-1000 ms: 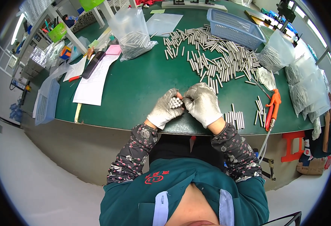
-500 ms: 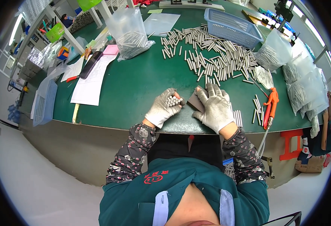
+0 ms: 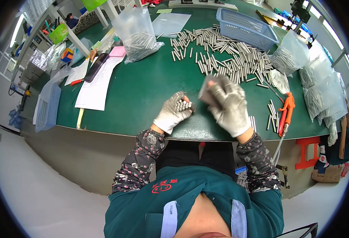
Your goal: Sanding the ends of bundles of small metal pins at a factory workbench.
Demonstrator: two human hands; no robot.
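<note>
1. Green-topped workbench [image 3: 142, 91] fills the upper middle of the frame, its front edge curving across the centre.
2. Upper right of centre: a loose spread of small metal rods [image 3: 222, 51] lying on the green top.
3. Top right: blue plastic basket [image 3: 246, 27].
4. Top centre: clear bag of rods [image 3: 136, 35]; beside it an empty clear bag [image 3: 170, 20].
5. Left: white paper sheets [image 3: 97, 85], a pink pad [image 3: 117, 51], a dark flat device [image 3: 96, 67].
6. Right edge: orange-handled cutters [image 3: 285, 113], more filled bags [image 3: 317, 91].

Clear bag of metal pins [image 3: 136, 33] stands far left; similar, probably pin-filled bags [image 3: 321, 93] right.
</note>
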